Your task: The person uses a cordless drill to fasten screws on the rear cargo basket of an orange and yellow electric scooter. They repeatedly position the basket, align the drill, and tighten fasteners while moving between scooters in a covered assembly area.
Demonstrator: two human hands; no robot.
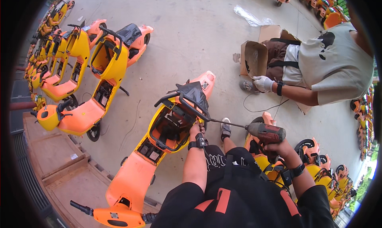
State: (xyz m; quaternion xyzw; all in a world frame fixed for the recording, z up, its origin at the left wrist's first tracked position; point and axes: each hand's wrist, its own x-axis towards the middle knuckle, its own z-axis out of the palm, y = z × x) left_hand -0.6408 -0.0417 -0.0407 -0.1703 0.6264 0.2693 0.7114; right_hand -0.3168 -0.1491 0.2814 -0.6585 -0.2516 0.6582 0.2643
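The person stands over an orange and yellow scooter [159, 148] with its seat lifted, and the work in hand looks like driving or loosening a fastener on the black frame rail [187, 104] at the rim of the open seat compartment. The right hand [278, 147] is wrapped tight around the grip of a red power drill [266, 132], whose long thin bit [227, 123] runs leftward to the rail just beside the left hand [196, 129]. That left hand is closed on the rail or the compartment edge, bracing it; I can't make out the fingertips themselves. To my eye the next move calls for keeping the bit square and seated on the fastener while the left hand holds the frame steady, since a long bit like that would slip off easily. The scooter rests on a plain grey concrete floor [191, 33], in the middle of the yard, with more yellow and orange scooters [95, 69] lined up to the left and others crowded along the right. A co-worker in a pale shirt [334, 65] crouches on the right, a white-gloved hand [263, 84] near a cardboard box [254, 59]. A wooden platform [59, 164] sits at lower left.
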